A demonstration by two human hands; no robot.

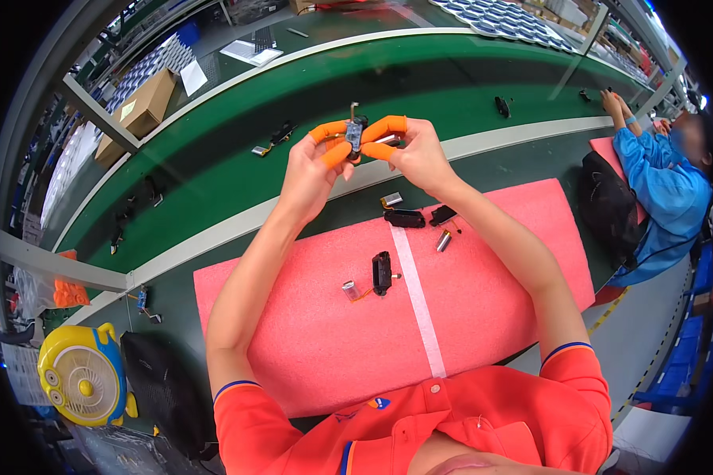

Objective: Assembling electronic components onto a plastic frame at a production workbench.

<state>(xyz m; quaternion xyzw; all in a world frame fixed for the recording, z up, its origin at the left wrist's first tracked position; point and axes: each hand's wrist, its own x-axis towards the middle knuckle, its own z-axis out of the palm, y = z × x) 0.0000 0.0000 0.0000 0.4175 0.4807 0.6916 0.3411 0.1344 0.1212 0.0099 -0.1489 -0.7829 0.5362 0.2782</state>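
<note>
Both hands are raised above the green conveyor belt [238,170] and meet at about twelve o'clock from the pink foam pad [483,309], pinching one small dark assembly [355,134] between them. Orange finger cots cover the fingertips. The left hand [313,170] grips the part from its nine o'clock side, thumb and forefinger closed on it; the right hand [416,154] closes on it from three o'clock, thumb and forefinger likewise pressed to the piece. A thin metal stem sticks up from the top of the part, toward twelve o'clock, and a small silver cylinder shows at its three o'clock side against the right fingers. On the pad, below the hands at six o'clock, lies a black housing [382,273] with a small silver motor [349,290] just beside it at eight o'clock, joined by a thin orange wire. Nearer the pad's upper edge sit another black housing [405,218], a smaller black piece [443,214] at its three o'clock, a silver block [390,199] at its eleven o'clock and a silver cylinder [444,241] toward five o'clock. A white strip [420,301] runs down the pad. Far off at eight o'clock stands a yellow fan [81,374]. At three o'clock a co-worker in a blue coat [661,194] reaches toward the belt, with a black bag [610,210] beside them.
</note>
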